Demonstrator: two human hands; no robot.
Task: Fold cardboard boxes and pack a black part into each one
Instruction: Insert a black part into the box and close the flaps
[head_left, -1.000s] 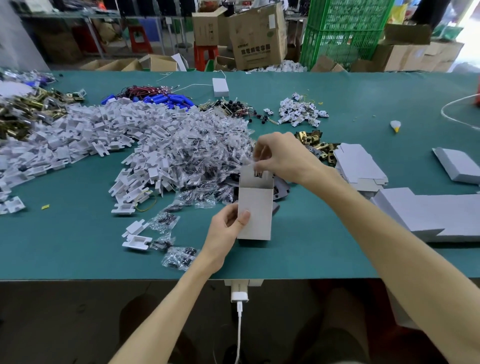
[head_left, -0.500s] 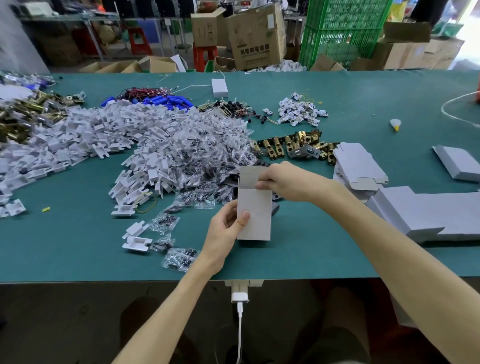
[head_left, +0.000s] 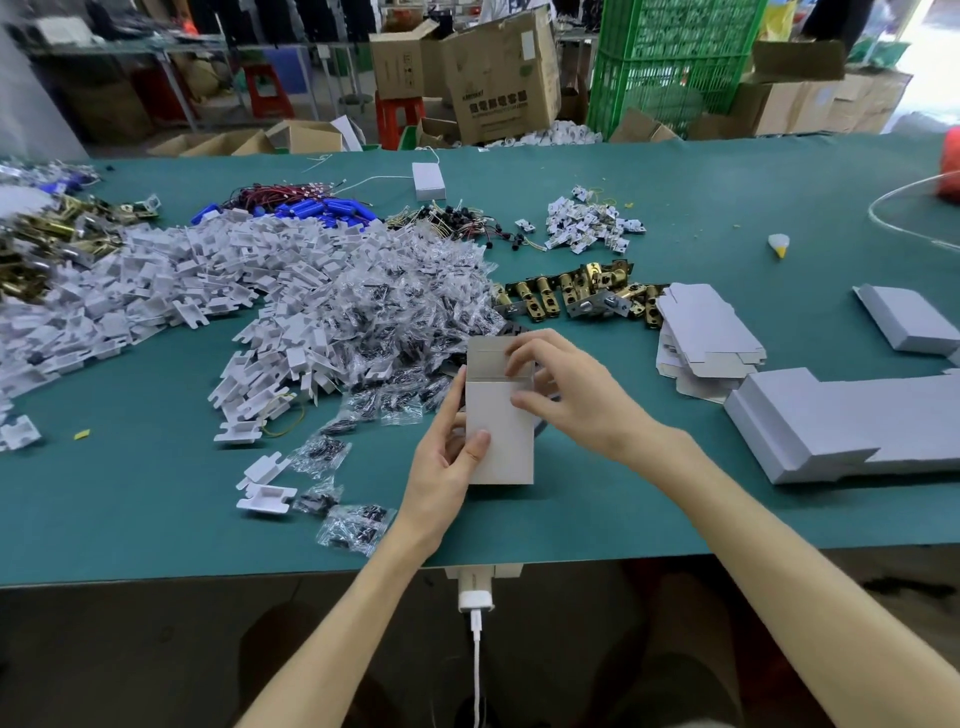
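Note:
A small grey cardboard box (head_left: 501, 436) stands upright on the green table (head_left: 156, 493) near its front edge, top flap raised. My left hand (head_left: 447, 457) grips the box's left side, thumb on the front face. My right hand (head_left: 561, 395) is at the open top, fingertips on the raised flap and thumb on the front's upper right. A big pile of clear bags with black parts (head_left: 405, 312) lies just behind the box. Whether a black part is inside the box is hidden.
White plastic trays (head_left: 156, 291) are heaped at left. Brass latches (head_left: 576, 296) lie behind the box. Flat box blanks (head_left: 701, 332) and folded grey boxes (head_left: 841, 421) are at right. Loose bags (head_left: 353, 525) and two trays (head_left: 265, 493) lie front left. A charger (head_left: 475, 592) hangs at the table edge.
My right hand came down from above the box to its open top and now has its fingers on the top flap. My left hand kept its hold on the box.

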